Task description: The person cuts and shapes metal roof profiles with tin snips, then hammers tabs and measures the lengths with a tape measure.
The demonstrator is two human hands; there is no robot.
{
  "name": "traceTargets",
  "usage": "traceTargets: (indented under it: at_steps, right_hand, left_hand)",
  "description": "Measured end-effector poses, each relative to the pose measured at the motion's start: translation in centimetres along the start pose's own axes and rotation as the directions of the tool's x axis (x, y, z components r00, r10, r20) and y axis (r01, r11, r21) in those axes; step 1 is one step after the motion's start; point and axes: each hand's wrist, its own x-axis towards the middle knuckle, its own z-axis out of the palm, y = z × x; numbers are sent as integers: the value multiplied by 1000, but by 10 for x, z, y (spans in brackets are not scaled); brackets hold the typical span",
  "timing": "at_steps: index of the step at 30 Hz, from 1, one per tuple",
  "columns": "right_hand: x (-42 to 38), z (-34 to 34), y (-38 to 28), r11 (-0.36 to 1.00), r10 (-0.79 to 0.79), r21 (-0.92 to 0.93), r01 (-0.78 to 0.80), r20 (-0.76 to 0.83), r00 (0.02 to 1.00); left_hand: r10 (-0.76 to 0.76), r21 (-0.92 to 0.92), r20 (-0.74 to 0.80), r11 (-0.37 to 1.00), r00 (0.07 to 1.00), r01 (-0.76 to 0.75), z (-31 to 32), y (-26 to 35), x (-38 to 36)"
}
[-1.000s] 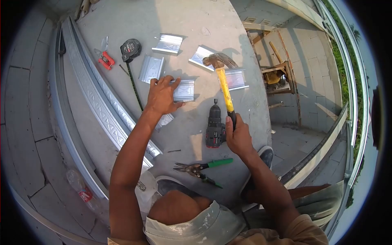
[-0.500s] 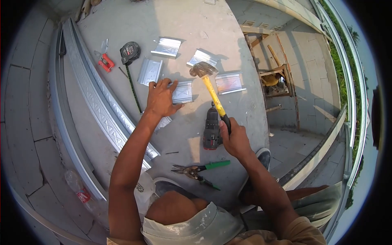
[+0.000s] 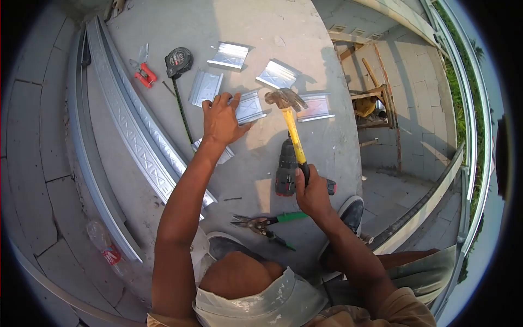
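My left hand point(image 3: 222, 121) rests on a short silver metal channel piece point(image 3: 250, 108), fingers on its left end and thumb at its near edge. My right hand point(image 3: 315, 191) is wrapped round the black grip of a hammer point(image 3: 294, 131) with a yellow shaft. The rusty hammer head is raised just right of that piece. Other short channel pieces lie around: one left point(image 3: 206, 87), one behind point(image 3: 229, 55), one at the back right point(image 3: 277, 74) and one behind the hammer point(image 3: 314, 107). Another is partly hidden under my left wrist.
A black cordless drill point(image 3: 286, 169) lies beneath the hammer. Green-handled snips point(image 3: 267, 223) are near my feet. A tape measure point(image 3: 178, 61), red-handled tool point(image 3: 145, 75), long metal channels point(image 3: 131, 120) and a plastic bottle point(image 3: 106, 245) lie left. The slab's edge drops off at right.
The view has shifted slightly. The piece under my left hand is now turned at more of an angle. The hammer has moved a little to the right, its head turned.
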Motion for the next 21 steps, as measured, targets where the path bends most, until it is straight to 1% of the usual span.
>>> traceTargets:
  at_steps: [2,3,5,9,11,12,13,14,15,16,17,18,19,20,21]
  right_hand:
    - [5,10,29,984,7,-176,-2,26,1000]
    - [6,4,25,984,5,-179,-1,22,1000]
    - [4,-6,16,998,16,-61,-18,-24,1000]
    - [7,-8,24,993,36,-112,-33,20,999]
    - [9,-17,27,997,46,-66,-47,-15,999]
    - [11,-19,31,997,46,-68,-46,-6,999]
    - [15,-22,36,991,97,92,-95,-17,995]
    - [17,-22,39,958,150,250,-141,-18,988]
    - [19,-24,40,959,149,246,-142,-9,989]
    - [20,-26,40,940,152,310,-142,-8,988]
    - [23,-28,38,916,152,377,-136,-15,988]
    - [24,-30,34,914,149,384,-128,-25,988]
    - [22,-33,27,929,173,333,-160,-10,985]
    - [20,-35,23,940,203,277,-197,8,979]
    - [19,-35,20,940,205,277,-200,10,979]
  left_hand:
    - [4,-20,10,1000,1000,-4,-4,1,1]
    - [6,-23,6,1000,1000,-6,-3,2,3]
    - [1,-73,12,997,1000,0,-1,0,2]
    - [0,-40,-2,999,1000,0,-2,2,2]
    - [80,-42,90,996,993,-76,-4,3,3]
    - [167,-25,127,986,978,-165,-8,5,5]
    - [158,-26,133,987,978,-156,-7,3,9]
    - [348,68,8,935,937,-348,-6,1,15]
    - [532,184,-99,840,841,-510,-6,1,18]
    - [418,129,-192,908,888,-399,-23,6,19]
    - [421,136,-196,906,885,-401,-36,6,17]
    - [151,-57,-212,984,965,-167,-48,3,8]
    - [-129,-248,-174,965,976,83,-55,-1,-3]
    - [-268,-344,-139,916,953,207,-53,-7,-19]
    - [-404,-431,-88,839,910,331,-50,-10,-38]
